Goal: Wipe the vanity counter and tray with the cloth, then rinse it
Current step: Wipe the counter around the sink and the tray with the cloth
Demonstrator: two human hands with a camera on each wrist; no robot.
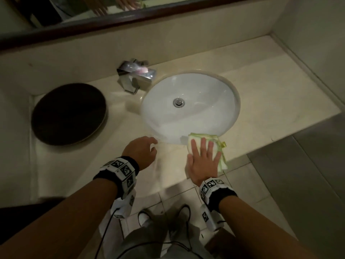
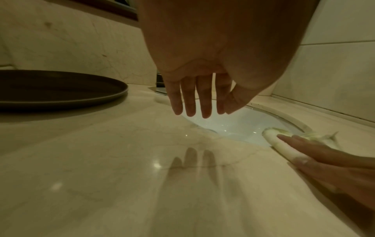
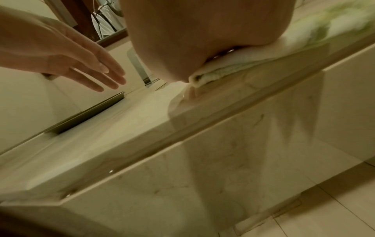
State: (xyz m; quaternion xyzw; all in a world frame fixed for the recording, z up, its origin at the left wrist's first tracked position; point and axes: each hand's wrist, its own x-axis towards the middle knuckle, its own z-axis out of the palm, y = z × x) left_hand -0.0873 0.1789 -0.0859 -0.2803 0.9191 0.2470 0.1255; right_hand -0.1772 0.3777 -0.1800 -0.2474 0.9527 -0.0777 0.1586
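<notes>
A folded white cloth with green edging (image 1: 222, 148) (image 2: 284, 147) (image 3: 227, 64) lies on the cream marble counter (image 1: 115, 146) at the front rim of the sink. My right hand (image 1: 204, 159) (image 2: 316, 154) (image 3: 182, 48) presses flat on it, fingers straight and spread. My left hand (image 1: 141, 150) (image 2: 196, 96) (image 3: 87, 70) hovers just above the counter left of the cloth, fingers straight, holding nothing. A round dark tray (image 1: 69, 113) (image 2: 50, 91) sits at the counter's left end.
The white oval sink (image 1: 190, 107) (image 2: 239, 125) is set into the counter's middle, with a chrome faucet (image 1: 134, 75) behind its left side. A dark-framed mirror (image 1: 112, 21) runs along the back wall. A wall closes the right end. Floor tiles (image 1: 261, 184) lie below the counter's front edge.
</notes>
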